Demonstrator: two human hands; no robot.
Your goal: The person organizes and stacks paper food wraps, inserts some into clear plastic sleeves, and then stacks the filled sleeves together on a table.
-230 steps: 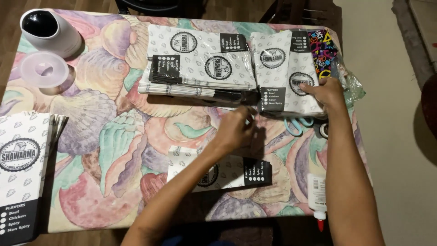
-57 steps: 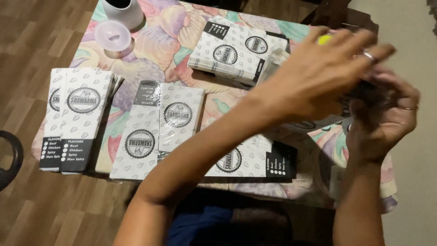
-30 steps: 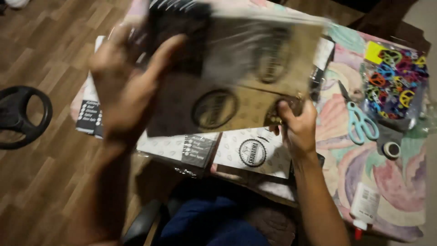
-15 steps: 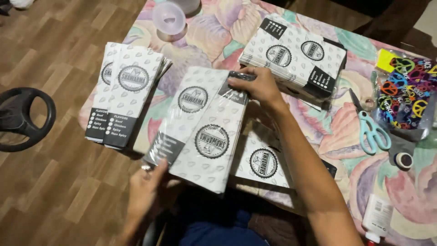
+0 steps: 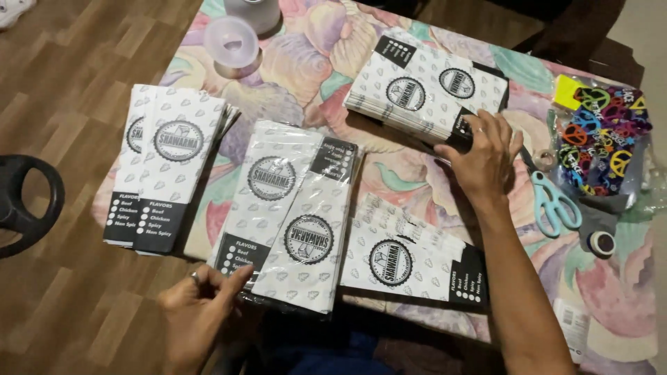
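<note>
Stacks of white printed paper bags with black bands and round emblems lie on a table with a pastel shell-patterned cloth [image 5: 299,76]. My left hand [image 5: 198,312] hovers at the near edge of the middle stack [image 5: 288,212], fingers loosely apart, touching its lower corner. My right hand [image 5: 483,163] rests palm down at the near right corner of the far stack [image 5: 424,90], fingers spread over its black band. Another stack [image 5: 413,257] lies just below my right forearm. A fourth stack [image 5: 167,167] sits at the table's left edge.
Light blue scissors [image 5: 556,201] lie right of my right hand. A colourful patterned pouch [image 5: 604,139] and a small tape roll [image 5: 601,243] sit at the right. A clear round lid [image 5: 233,43] is at the top. A black chair part [image 5: 21,205] stands on the wood floor, left.
The bundle of bags I was lifting now lies flat as the middle stack. My right hand moved from it to the far stack; my left hand stays at the near edge.
</note>
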